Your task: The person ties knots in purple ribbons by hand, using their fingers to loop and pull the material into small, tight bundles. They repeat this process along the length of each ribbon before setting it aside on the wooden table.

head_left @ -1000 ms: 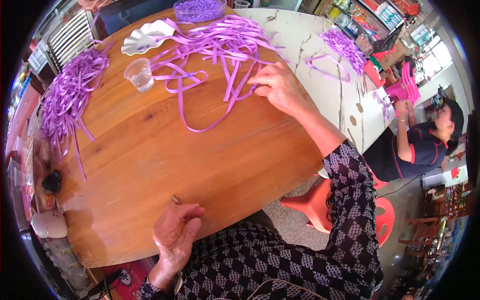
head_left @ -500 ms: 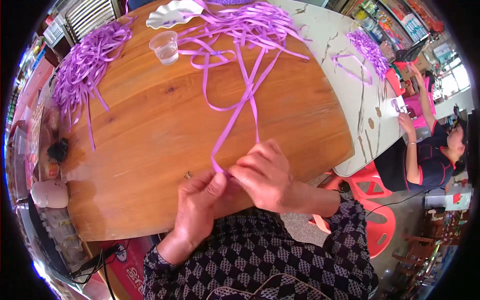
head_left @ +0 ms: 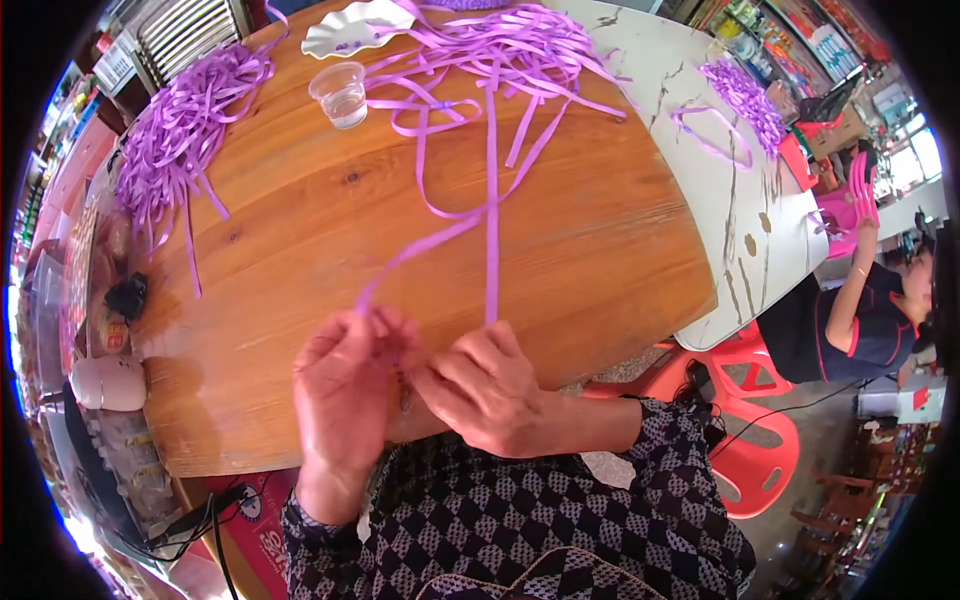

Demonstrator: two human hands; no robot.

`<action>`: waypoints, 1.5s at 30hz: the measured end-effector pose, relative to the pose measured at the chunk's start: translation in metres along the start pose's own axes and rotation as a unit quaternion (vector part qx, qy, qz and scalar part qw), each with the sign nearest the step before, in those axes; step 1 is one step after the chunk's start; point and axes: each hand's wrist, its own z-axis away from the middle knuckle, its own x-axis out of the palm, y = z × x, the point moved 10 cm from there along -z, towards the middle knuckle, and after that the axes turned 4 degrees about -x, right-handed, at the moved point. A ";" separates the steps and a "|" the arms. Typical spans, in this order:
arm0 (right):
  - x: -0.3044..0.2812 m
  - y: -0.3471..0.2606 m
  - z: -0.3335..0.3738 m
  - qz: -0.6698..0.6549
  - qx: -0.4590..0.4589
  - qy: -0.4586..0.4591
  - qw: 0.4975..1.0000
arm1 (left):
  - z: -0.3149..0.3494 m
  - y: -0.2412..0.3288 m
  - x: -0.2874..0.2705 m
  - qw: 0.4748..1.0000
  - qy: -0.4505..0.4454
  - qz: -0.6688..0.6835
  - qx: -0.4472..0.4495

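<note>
With right hand [head_left: 490,395] closed on a flat purple satin ribbon strand [head_left: 491,260], seemingly to steady it, and left hand [head_left: 345,385] half-curled at another, works in front of the clear plastic cup [head_left: 345,105]; cannot tell blurred left grip. Has tangled ribbon pile [head_left: 500,48] right of cup, presumably for reach.

Purple ribbons [head_left: 491,220], brown wood-grained table [head_left: 300,260], black-and-grey diamond-patterned clothing [head_left: 500,520].

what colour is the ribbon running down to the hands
The ribbon is light purple; the head view shows it best.
</note>
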 end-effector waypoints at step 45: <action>0.022 0.009 -0.021 -0.135 0.039 -0.103 0.985 | -0.004 0.014 -0.009 0.982 -0.062 -0.180 -0.014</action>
